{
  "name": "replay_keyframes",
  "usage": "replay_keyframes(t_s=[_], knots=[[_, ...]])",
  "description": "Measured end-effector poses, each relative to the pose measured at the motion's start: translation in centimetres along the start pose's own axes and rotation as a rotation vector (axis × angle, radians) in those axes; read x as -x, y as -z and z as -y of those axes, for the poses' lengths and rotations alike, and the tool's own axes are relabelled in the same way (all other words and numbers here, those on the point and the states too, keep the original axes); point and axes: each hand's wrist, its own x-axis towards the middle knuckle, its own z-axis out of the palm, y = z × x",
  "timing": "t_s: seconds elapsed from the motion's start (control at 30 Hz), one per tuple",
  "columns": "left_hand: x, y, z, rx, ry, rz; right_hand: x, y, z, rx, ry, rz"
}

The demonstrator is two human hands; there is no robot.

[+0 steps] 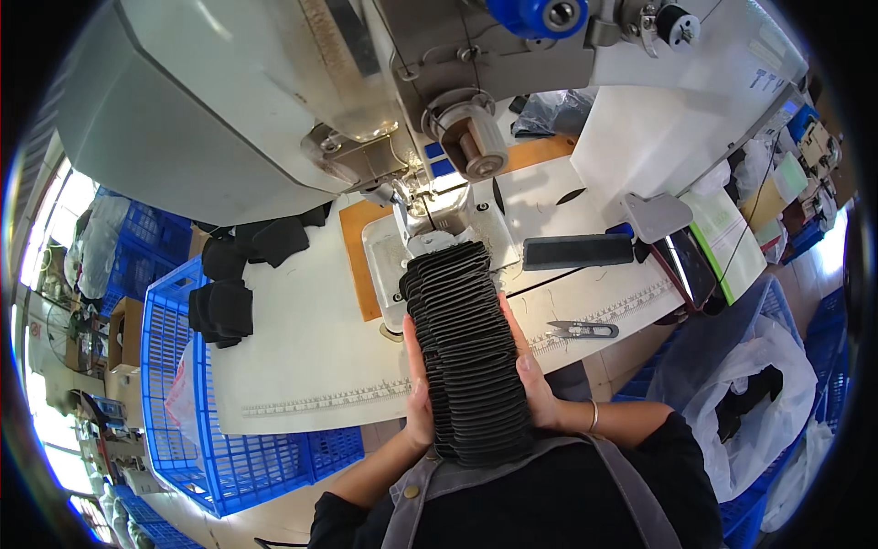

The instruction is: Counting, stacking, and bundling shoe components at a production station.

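Note:
A long stack of black fabric pieces (466,352), packed face to face like pages, lies between my hands. It reaches from my chest to the sewing machine's needle area (439,215). My left hand (418,389) presses flat along the stack's left side. On the opposite side my right hand (530,371) presses inward, fingers stretched toward the machine. Smaller piles of black pieces (221,311) rest at the table's left edge, with more dark pieces (274,240) behind them. Thread snips (583,329) lie to the right of my right hand.
The white sewing table (302,357) carries a printed ruler strip along its front edge. A dark rectangular block (578,252) and a phone (688,265) lie to the right. A blue crate (215,467) stands at left, and a plastic-lined bin (732,403) at right.

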Motion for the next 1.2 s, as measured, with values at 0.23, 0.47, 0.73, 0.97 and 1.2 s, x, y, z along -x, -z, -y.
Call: replay_keyframes(t_s=[0.23,0.47,0.73,0.97,1.2], knots=[[0.6,-0.1,0.5,-0.166,-0.056,-0.055,0.3,-0.4,-0.3,-0.207,-0.002,0.010],[1.8,1.4,0.7,-0.104,-0.115,-0.027,0.8,-0.1,1.1,-0.195,-0.113,0.021],[3.1,0.6,1.3,-0.157,-0.110,0.020,3.5,0.9,-3.3,-0.526,-0.374,-0.128],[5.3,2.8,-2.3,-0.168,-0.216,-0.011,0.6,-2.9,-1.9,-0.467,-0.365,0.092],[4.2,8.4,-5.1,-0.067,-0.235,-0.378,-9.7,-10.6,-2.6,-0.670,-0.408,0.345]])
